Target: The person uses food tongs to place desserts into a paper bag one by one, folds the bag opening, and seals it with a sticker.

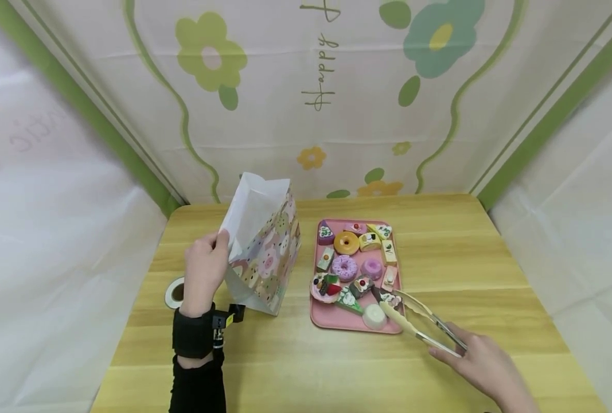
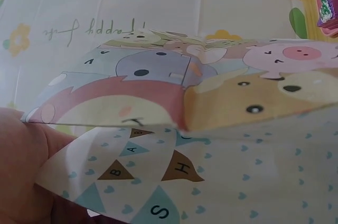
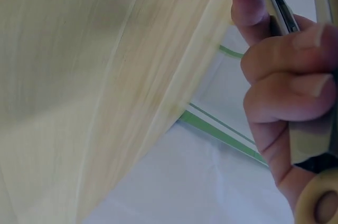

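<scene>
My left hand (image 1: pixel 206 264) pinches the rim of a paper bag (image 1: pixel 266 258) printed with cartoon animals, which stands tilted with its white inside showing at the top. Seen from the left wrist, the thumb (image 2: pixel 26 155) is at the bag's edge. In my right hand (image 1: pixel 483 364) is a pair of tongs (image 1: pixel 424 327) with cream tips and metal arms. Those tips are spread around a dark cake slice (image 1: pixel 386 296) at the pink tray's (image 1: pixel 331 320) lower right; whether they touch it I cannot tell. In the right wrist view, curled fingers (image 3: pixel 290 76) wrap the tongs' handle.
Several toy pastries fill the tray, among them an orange donut (image 1: pixel 346 243), a purple donut (image 1: pixel 344 268), a fruit tart (image 1: pixel 326 288) and a white round cake (image 1: pixel 374 316). A white cup with dark content (image 1: pixel 172 293) stands left, behind my left wrist. Fabric walls surround the wooden table (image 1: pixel 306 373).
</scene>
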{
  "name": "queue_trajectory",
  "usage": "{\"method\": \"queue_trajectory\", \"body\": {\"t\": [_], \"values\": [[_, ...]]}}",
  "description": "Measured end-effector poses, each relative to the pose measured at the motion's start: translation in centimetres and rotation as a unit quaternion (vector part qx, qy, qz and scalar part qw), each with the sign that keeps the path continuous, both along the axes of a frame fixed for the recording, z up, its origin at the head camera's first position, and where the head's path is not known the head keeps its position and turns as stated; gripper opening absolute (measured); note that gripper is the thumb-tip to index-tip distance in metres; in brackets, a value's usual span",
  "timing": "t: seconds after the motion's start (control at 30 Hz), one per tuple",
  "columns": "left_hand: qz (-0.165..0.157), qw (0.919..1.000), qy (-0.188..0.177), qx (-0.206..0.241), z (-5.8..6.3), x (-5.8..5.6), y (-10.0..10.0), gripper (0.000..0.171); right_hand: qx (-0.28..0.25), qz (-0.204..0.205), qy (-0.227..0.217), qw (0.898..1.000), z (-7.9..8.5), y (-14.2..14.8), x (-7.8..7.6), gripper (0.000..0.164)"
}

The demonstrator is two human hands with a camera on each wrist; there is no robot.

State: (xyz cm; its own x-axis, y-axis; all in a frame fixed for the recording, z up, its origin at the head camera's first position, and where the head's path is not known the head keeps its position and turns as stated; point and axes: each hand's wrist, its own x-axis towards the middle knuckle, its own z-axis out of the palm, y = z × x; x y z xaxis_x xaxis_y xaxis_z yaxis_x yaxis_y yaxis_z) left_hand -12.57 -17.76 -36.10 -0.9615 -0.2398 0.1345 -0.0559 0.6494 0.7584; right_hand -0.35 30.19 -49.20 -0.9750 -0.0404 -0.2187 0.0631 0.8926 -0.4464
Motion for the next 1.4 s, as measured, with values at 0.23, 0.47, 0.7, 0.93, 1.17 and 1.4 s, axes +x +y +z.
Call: {"method": "queue_trajectory", "body": {"t": [0.23,0.47,0.7,0.93,1.17,1.4], "values": [[-0.005,0.9998,-0.020,0.000,-0.2,0.4,-0.1,0.048,0.019,0.005,0.013,1.000,-0.8,0.1,0.6,0.076],[-0.005,0.9998,-0.016,-0.007,-0.2,0.1,0.0,0.048,0.020,-0.003,0.030,0.999,-0.8,0.2,0.5,0.077],[-0.001,0.9999,-0.011,-0.012,-0.1,-0.1,0.3,0.049,0.011,-0.012,0.061,0.998,-0.6,0.4,0.6,0.074],[0.000,1.0000,-0.009,-0.005,-0.1,-0.3,0.4,0.050,0.001,-0.016,0.095,0.995,-0.4,0.3,0.5,0.072],[0.003,0.9999,0.002,-0.012,-0.3,-0.3,0.5,0.049,-0.005,-0.009,0.101,0.995,-0.2,0.2,0.0,0.072],[0.004,1.0000,0.003,-0.008,-0.3,-0.4,0.5,0.048,-0.014,-0.015,0.131,0.991,0.5,0.0,-0.4,0.072]]}}
